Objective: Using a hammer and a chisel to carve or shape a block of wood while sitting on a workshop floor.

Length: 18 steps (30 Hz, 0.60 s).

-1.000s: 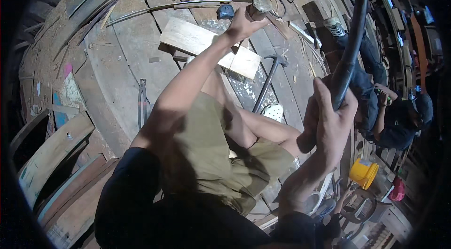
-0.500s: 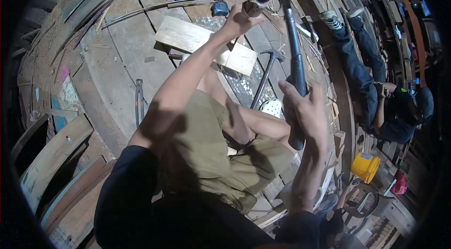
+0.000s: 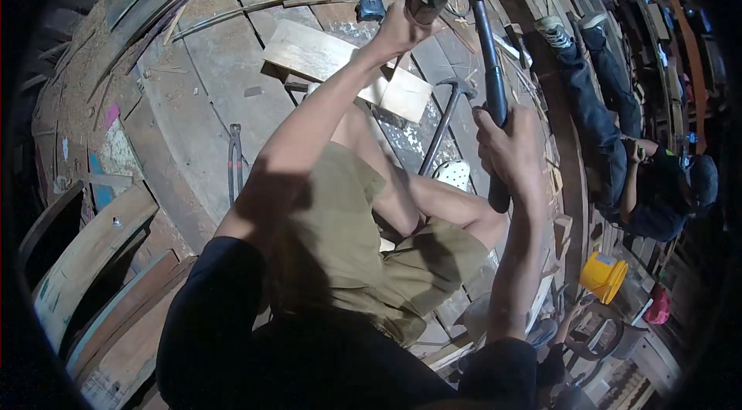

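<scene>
My left hand [image 3: 406, 30] is closed round the thick wooden handle of what looks like a chisel [image 3: 427, 5]. A thin shaft runs down below the fist beside a pale wood plank [image 3: 305, 51] and a pale block [image 3: 407, 95]; its tip is hidden. In my right hand [image 3: 514, 151] is a claw hammer [image 3: 491, 74] with a long dark handle. Its head is up by the top of the chisel handle; whether they touch I cannot tell. A second hammer [image 3: 441, 132] lies on the boards beside the block, between my arms.
Pincers [image 3: 235, 155] lie left of my left forearm, and a blue tape measure [image 3: 370, 9] lies beyond the plank. A white clog [image 3: 453, 173] is near my leg. Curved timbers [image 3: 100, 232] stand at the left. Another person [image 3: 657, 190] is at the right, above a yellow bucket [image 3: 603, 277].
The hammer head has shifted slightly up and right near the chisel handle, and my right hand has risen a little. The whole view has moved slightly. Both grips hold.
</scene>
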{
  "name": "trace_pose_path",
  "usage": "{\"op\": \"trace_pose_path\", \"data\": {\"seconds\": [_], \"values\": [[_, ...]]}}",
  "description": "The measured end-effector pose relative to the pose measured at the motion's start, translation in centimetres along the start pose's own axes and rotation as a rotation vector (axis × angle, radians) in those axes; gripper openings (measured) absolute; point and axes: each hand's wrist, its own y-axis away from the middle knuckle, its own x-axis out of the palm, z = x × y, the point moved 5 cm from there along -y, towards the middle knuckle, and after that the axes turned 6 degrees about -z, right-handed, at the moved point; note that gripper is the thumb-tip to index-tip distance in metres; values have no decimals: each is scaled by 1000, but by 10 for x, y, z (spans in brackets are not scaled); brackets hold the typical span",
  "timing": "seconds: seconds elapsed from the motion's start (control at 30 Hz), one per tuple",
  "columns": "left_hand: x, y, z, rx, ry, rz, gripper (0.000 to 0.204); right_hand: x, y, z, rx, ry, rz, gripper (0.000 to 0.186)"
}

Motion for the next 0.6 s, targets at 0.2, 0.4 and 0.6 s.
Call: {"op": "trace_pose_path", "data": {"seconds": [0.2, 0.4, 0.6], "values": [[0, 0, 3, -177, 83, -86, 23, 3, 18, -10, 122, -317, 71, 23], [5, 1, 2, -103, -77, -4, 35, -36, 40, 21, 8, -330, -126, 19], [14, -1, -3, -44, 254, -59, 31, -43, 39, 18, -159, -396, -165, 13]]}}
